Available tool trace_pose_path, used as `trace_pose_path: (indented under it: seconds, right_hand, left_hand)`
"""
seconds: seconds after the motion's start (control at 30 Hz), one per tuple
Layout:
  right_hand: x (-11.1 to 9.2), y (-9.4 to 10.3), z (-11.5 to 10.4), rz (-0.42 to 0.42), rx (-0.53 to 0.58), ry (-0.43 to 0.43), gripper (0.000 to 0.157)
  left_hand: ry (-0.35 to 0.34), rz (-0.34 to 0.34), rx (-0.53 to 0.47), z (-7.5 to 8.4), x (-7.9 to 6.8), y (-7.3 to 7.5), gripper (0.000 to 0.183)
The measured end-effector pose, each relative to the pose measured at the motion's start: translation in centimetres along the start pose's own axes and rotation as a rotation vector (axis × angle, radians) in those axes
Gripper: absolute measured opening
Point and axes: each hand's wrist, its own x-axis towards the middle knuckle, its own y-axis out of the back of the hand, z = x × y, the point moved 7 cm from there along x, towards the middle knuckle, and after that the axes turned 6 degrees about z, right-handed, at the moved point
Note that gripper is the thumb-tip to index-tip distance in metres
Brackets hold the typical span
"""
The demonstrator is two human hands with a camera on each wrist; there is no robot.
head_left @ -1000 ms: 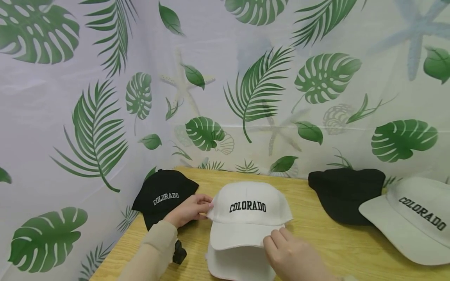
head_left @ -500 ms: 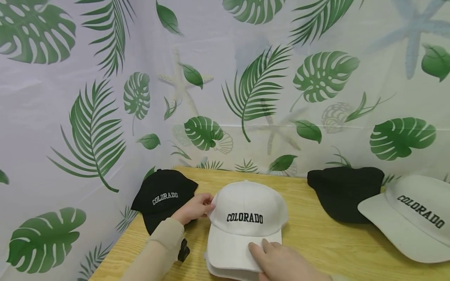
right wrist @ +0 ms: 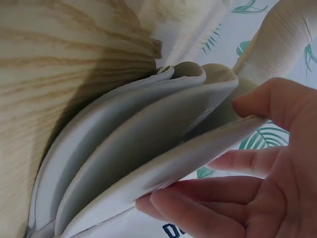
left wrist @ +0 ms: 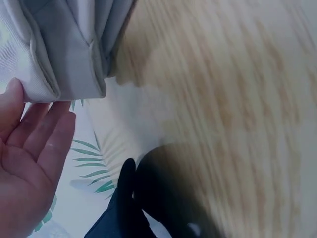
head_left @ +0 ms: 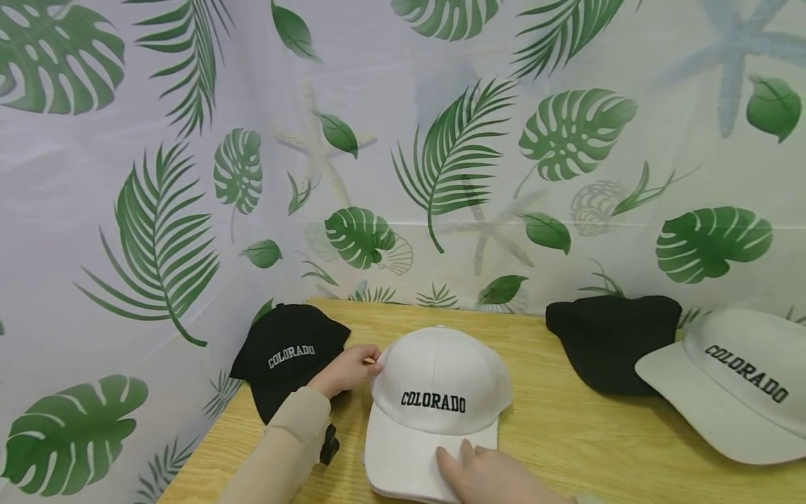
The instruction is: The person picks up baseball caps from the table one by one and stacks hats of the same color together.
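Note:
A white baseball cap (head_left: 441, 367) with black COLORADO lettering tops a nested stack of white caps at the middle of the table, brim toward me. My left hand (head_left: 345, 371) pinches its left edge; in the left wrist view the thumb lies on the fabric (left wrist: 69, 59) with the fingers under the layered edges. My right hand (head_left: 497, 479) holds the right side of the top brim. Seen from the right wrist, the thumb is on one face of that brim (right wrist: 163, 171) and the fingers on the other, with several more brims (right wrist: 129, 134) layered beside it.
Left of the stack lies a black COLORADO cap (head_left: 286, 360), with a small black object (head_left: 329, 444) near my left sleeve. At right, a white cap (head_left: 730, 392) overlaps another black cap (head_left: 613, 343). A leaf-print curtain (head_left: 378, 140) hangs behind the wooden table (head_left: 567, 448).
The top white cap has come down over the cap below, its brim lowering toward me with my right hand. My left hand stays at its left edge.

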Motion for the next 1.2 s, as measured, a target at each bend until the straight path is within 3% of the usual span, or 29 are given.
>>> trace_pose_path:
  seconds: [0.17, 0.4, 0.53, 0.67, 0.77, 0.83, 0.9, 1.07, 1.2]
  right_hand:
    - [0.0, -0.1, -0.3, 0.015, -0.018, 0.024, 0.066]
    - [0.0, 0.2, 0.0, -0.001, 0.034, 0.026, 0.064]
    - [-0.4, 1.9, 1.3, 0.014, 0.251, 0.041, 0.042]
    - [-0.3, 5.2, 4.5, 0.211, 0.52, 0.068, 0.022]
    - [0.1, 6.8, 8.2, 0.413, 0.544, -0.034, 0.016]
    - [0.5, 6.8, 10.6, 0.484, 0.537, -0.138, 0.015]
    - [0.9, 6.2, 12.4, 0.479, 0.556, -0.209, 0.019]
    - [2.2, 4.2, 14.5, 0.374, 0.67, -0.27, 0.036]
    - [2.8, 4.7, 15.2, 0.425, 0.668, -0.28, 0.023]
  left_hand:
    - [0.0, -0.001, -0.019, 0.0, 0.0, -0.1, 0.009]
    - [0.077, -0.035, -0.105, -0.7, -0.1, 0.0, 0.008]
    - [0.149, -0.086, -0.173, -1.4, -0.6, -0.1, 0.014]
    - [0.184, -0.121, -0.2, -1.7, -1.0, -0.2, 0.018]
    - [0.183, -0.137, -0.212, -1.7, -1.1, -0.2, 0.017]
    - [0.181, -0.142, -0.224, -1.7, -1.1, -0.2, 0.016]
    - [0.175, -0.141, -0.24, -1.7, -1.2, -0.2, 0.015]
    - [0.157, -0.149, -0.302, -1.8, -1.2, -0.3, 0.013]
    - [0.146, -0.155, -0.336, -1.7, -1.1, -0.3, 0.013]
